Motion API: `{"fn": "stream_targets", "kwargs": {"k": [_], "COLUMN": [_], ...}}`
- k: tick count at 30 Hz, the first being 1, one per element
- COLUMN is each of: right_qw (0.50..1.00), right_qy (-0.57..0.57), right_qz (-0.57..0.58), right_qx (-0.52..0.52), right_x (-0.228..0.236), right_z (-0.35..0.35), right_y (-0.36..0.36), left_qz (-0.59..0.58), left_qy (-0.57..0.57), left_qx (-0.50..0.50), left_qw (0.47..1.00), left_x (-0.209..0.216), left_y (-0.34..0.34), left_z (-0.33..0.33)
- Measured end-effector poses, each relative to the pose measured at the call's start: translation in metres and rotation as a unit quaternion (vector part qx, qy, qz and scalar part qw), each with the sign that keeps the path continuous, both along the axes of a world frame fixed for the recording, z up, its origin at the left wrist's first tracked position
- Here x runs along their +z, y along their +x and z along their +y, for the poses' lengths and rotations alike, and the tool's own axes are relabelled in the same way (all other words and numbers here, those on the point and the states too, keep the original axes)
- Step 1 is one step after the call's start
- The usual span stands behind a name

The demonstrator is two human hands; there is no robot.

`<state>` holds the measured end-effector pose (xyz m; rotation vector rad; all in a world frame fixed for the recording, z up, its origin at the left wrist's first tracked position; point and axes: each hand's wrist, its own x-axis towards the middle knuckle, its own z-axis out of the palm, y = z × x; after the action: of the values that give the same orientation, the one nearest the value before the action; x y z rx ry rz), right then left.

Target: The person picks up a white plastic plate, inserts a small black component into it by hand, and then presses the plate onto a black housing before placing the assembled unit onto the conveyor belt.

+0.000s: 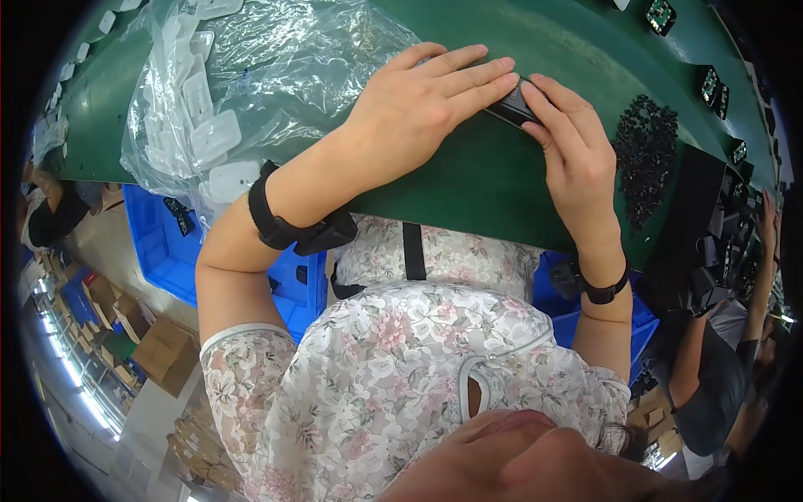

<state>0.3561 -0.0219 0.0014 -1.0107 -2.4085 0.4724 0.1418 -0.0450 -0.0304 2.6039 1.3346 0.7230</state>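
A small black plastic housing [512,107] is between my two hands over the green table. My left hand [422,94] reaches across it palm down, fingers long and close together, the fingertips pressing on its far edge; its thumb is hidden. My right hand [579,138] grips the other end, thumb on the near side and fingers bent over the top. The fingers cover much of the housing, so its full shape does not show. Left of my left hand lies a clear plastic bag [288,79] with several white plastic covers [216,136] in and under it.
A pile of small black parts [646,159] lies right of my right hand. Circuit boards in black housings [709,85] line the far right. Blue bins [155,251] stand below the table edge. Co-workers' arms [765,251] show at the right rim, cardboard boxes [165,356] at lower left.
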Motion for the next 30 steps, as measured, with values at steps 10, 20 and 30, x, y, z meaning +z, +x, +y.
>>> {"fn": "stream_targets", "kwargs": {"k": [10, 20, 30], "right_qw": [0.999, 0.791, 0.953], "right_qy": [-0.015, -0.422, -0.156], "right_qz": [0.011, 0.440, 0.242], "right_qx": [0.028, -0.051, -0.093], "right_x": [0.001, 0.000, 0.040], "right_z": [0.009, 0.025, 0.146], "right_y": [0.000, -0.005, 0.038], "left_qz": [0.001, -0.279, -0.481], "left_qy": [0.021, -0.160, -0.261], "left_qx": [0.029, 0.171, 0.136], "left_qw": [0.999, 0.931, 0.826], "left_x": [0.001, 0.014, 0.003], "left_y": [0.009, 0.038, 0.054], "left_z": [-0.012, 0.018, 0.029]}}
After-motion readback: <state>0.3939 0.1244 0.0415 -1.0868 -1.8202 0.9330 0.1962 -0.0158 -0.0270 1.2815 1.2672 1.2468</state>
